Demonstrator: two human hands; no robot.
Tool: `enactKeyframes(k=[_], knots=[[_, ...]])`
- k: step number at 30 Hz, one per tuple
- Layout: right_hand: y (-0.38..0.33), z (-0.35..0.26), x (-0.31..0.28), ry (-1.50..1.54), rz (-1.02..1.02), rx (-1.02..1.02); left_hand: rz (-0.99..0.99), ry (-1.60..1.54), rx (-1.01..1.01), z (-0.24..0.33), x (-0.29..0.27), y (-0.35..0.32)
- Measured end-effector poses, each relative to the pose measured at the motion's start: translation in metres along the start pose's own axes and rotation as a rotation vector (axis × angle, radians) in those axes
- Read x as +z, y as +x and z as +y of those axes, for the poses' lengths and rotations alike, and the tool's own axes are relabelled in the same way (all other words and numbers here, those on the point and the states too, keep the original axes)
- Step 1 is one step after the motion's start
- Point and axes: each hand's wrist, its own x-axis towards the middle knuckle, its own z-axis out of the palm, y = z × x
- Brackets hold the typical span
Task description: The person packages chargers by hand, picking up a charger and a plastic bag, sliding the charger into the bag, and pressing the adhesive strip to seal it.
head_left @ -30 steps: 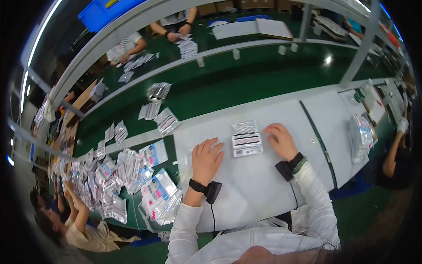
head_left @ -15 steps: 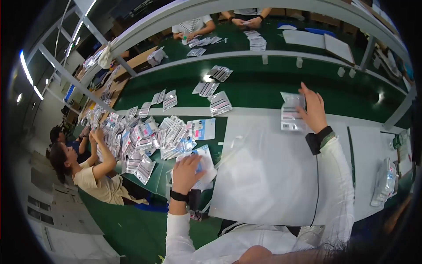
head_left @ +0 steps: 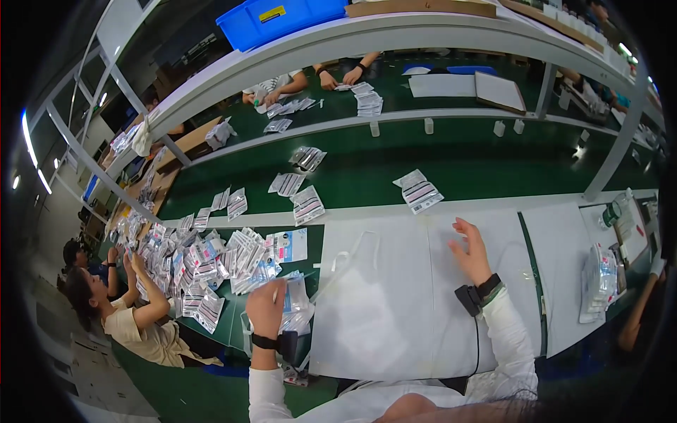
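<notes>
My right hand [head_left: 472,252] hangs over the right part of the white work board [head_left: 381,303]. Its fingers are apart and hold nothing. Beyond it, on the green tabletop, lies a flat silver-white packet [head_left: 418,191] with dark and pink stripes. At the board's left edge my left hand [head_left: 266,309] is closed, its fingers curled over the clear plastic bags [head_left: 299,304]. Whether it grips one of them is hidden. A blue-and-white printed packet [head_left: 288,245] lies just past these bags, beside a heap of packets [head_left: 204,264].
Several packets [head_left: 308,205] lie spread beyond the heap. A metal shelf frame [head_left: 395,35] carrying a blue bin [head_left: 282,20] spans the table. Stacked bagged packs [head_left: 601,278] stand at the right. A co-worker [head_left: 134,310] sits at left; other people's hands [head_left: 345,77] work across the table.
My right hand has let go of the striped packet and drawn back toward me; the packet now lies on the green tabletop. My left hand's fingers have curled in. The view has shifted.
</notes>
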Motion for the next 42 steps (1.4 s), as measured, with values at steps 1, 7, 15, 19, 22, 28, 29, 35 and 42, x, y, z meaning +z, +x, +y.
enactKeyframes(k=[1,7,15,19,22,28,29,35,42], knots=[[0.000,-0.004,0.002,0.003,0.003,-0.001,0.119,-0.105,-0.004,0.015,-0.003,0.013],[-0.011,-0.038,0.015,0.665,-0.278,0.068,-0.185,-0.655,0.003,0.125,0.047,0.076],[-0.017,-0.007,0.020,-0.009,-0.168,0.128,0.069,-0.525,0.449,0.197,0.143,0.079],[-0.017,0.003,0.023,-0.212,-0.103,0.005,-0.331,-0.517,0.740,0.202,0.148,0.061],[-0.014,-0.004,0.022,-0.216,-0.123,0.031,-0.502,-0.373,0.656,0.209,0.145,0.056],[-0.009,-0.034,0.013,-0.760,0.143,-0.517,-0.543,-0.303,0.806,0.216,0.154,0.070],[-0.008,-0.031,0.014,-0.764,0.142,-0.517,-0.473,-0.339,0.854,0.216,0.158,0.071],[0.000,0.016,0.016,-0.232,-0.598,-0.411,-0.851,-0.417,0.713,0.213,0.150,0.073],[0.008,0.008,0.007,-0.292,-0.745,-0.511,-0.773,-0.551,0.431,0.189,0.128,0.023]])
